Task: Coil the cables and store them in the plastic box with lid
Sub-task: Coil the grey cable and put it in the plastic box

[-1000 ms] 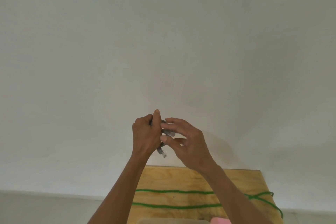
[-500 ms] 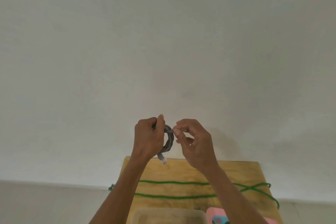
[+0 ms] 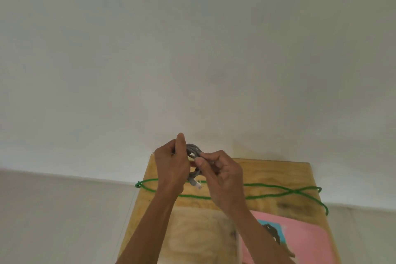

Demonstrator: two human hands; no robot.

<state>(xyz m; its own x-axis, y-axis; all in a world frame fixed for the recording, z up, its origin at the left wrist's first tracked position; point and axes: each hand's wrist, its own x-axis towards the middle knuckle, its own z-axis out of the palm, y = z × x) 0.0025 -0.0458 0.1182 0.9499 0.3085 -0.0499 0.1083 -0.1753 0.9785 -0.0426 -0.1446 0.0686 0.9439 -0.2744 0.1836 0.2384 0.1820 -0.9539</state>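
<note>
1. Grey cable (image 3: 194, 151), wound into a small coil, is pinched between both hands: the left hand (image 3: 171, 164) is closed around its left side with the thumb upright, and the right hand (image 3: 222, 174) nips its right edge between thumb and forefinger.
2. A clear plug (image 3: 196, 184) dangles just below the grip.
3. Since half a second ago the view has tipped down, so more lies beneath the hands: the translucent plastic box (image 3: 199, 236) and the pink lid (image 3: 304, 240) now show much more fully.
4. Below the grip, a green cable (image 3: 267, 187) lies uncoiled across the plywood table (image 3: 267, 169).
5. Behind the grip stands a plain pale wall (image 3: 192, 49).
</note>
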